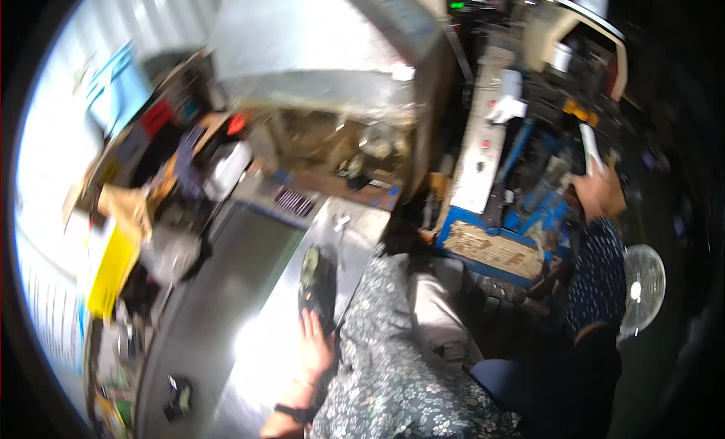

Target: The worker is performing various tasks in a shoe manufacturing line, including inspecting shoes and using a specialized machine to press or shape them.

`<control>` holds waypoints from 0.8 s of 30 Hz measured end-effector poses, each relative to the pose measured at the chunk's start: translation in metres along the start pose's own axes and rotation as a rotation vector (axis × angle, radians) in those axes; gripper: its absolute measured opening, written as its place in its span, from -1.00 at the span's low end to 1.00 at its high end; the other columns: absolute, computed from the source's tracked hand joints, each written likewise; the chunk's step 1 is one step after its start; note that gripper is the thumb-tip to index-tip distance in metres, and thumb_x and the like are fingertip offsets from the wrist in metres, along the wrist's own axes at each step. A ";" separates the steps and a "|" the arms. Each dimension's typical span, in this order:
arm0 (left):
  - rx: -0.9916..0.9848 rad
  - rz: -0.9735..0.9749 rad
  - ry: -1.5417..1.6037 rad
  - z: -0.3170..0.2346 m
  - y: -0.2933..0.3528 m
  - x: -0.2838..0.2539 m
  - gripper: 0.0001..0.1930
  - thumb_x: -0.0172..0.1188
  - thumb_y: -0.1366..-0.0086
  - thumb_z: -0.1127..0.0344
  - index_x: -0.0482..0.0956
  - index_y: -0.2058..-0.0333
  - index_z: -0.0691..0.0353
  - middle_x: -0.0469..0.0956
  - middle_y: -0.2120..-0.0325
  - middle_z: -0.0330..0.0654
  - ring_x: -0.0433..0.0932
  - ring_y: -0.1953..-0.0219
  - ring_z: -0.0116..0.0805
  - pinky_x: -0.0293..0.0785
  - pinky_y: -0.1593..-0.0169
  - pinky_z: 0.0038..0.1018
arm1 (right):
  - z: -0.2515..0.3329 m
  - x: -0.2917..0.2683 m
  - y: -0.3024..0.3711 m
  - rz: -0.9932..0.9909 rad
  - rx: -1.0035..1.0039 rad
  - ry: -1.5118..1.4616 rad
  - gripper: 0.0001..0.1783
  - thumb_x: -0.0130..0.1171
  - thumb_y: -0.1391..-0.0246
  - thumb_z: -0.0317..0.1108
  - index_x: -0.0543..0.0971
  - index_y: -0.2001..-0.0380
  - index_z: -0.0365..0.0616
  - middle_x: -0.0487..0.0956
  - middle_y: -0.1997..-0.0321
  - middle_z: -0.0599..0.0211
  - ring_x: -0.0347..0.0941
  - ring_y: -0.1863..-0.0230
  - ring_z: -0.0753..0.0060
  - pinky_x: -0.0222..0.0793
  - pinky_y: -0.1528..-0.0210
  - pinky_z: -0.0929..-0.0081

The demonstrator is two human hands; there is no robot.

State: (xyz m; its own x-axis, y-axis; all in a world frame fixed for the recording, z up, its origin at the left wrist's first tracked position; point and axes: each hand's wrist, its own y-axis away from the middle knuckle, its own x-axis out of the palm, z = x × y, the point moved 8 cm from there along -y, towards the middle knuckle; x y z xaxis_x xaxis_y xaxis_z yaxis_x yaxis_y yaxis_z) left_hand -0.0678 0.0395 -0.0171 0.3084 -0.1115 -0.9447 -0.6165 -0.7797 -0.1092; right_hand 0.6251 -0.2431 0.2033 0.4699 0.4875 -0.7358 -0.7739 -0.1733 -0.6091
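My left hand (313,350) lies on the metal-topped table with its fingers stretched out, the tips at the near end of a dark, shoe-shaped item (322,294) with a greenish patch on top. A dark band circles that wrist. Out to the right, my right hand (596,191) is closed around the lower end of a white handle (589,146) beside a blue and black machine (540,205). Motion blur hides the finer detail of the fingers and of the handle's mounting.
A large grey metal hood (317,50) stands behind the table. Cardboard, a yellow box (113,269) and plastic bags crowd the left side. A small dark item (178,397) lies on the table at lower left. A round wire-guarded fan (643,289) stands below my right arm.
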 end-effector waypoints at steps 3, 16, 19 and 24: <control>-0.135 0.068 0.117 0.003 -0.002 -0.014 -0.34 0.27 -0.21 0.16 0.32 -0.20 0.41 0.25 -0.24 0.25 0.13 -0.33 0.26 0.14 -0.35 -0.13 | 0.038 -0.020 0.058 -0.233 -0.267 -0.233 -0.14 0.36 0.23 -0.32 0.37 -0.27 0.15 0.22 -0.36 -0.05 0.27 -0.28 -0.13 0.23 -0.28 0.11; -0.439 0.011 1.658 -0.077 -0.092 -0.037 -0.53 -0.16 -0.50 0.00 0.47 -0.02 0.31 0.56 0.10 -0.16 0.51 0.10 -0.41 0.42 -0.03 -0.43 | 0.294 -0.062 0.397 0.953 -0.425 -1.446 0.15 0.20 -0.06 0.26 -0.10 -0.42 -0.25 -0.05 -0.49 -0.05 0.33 -0.24 0.14 0.31 -0.21 0.15; -0.073 0.238 1.105 -0.092 -0.066 -0.042 -0.52 0.09 -0.38 -0.02 0.46 -0.04 0.29 0.58 0.15 -0.08 0.54 0.12 -0.32 0.45 0.02 -0.38 | 0.280 -0.015 0.393 1.491 0.216 -1.725 -0.04 0.14 -0.18 0.13 0.00 -0.39 -0.24 0.30 -0.32 0.03 0.48 -0.08 0.18 0.45 -0.06 0.17; 0.000 0.559 1.076 -0.119 -0.018 -0.002 -0.45 0.23 -0.31 0.06 0.37 -0.16 0.25 0.50 -0.01 -0.03 0.46 -0.04 -0.32 0.41 -0.06 -0.40 | 0.225 -0.011 0.457 2.451 0.424 -1.500 -0.26 -0.01 -0.29 -0.02 0.14 -0.31 -0.36 0.44 -0.17 -0.18 0.47 -0.11 -0.16 0.43 -0.12 -0.09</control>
State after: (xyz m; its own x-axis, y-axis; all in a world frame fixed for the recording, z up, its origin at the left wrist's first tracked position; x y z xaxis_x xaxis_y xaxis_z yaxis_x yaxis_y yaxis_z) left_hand 0.0291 -0.0194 0.0241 0.4438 -0.8878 -0.1218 -0.8571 -0.4602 0.2315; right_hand 0.1703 -0.1347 -0.0005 -0.6296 -0.1507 0.7622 0.5328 -0.7977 0.2823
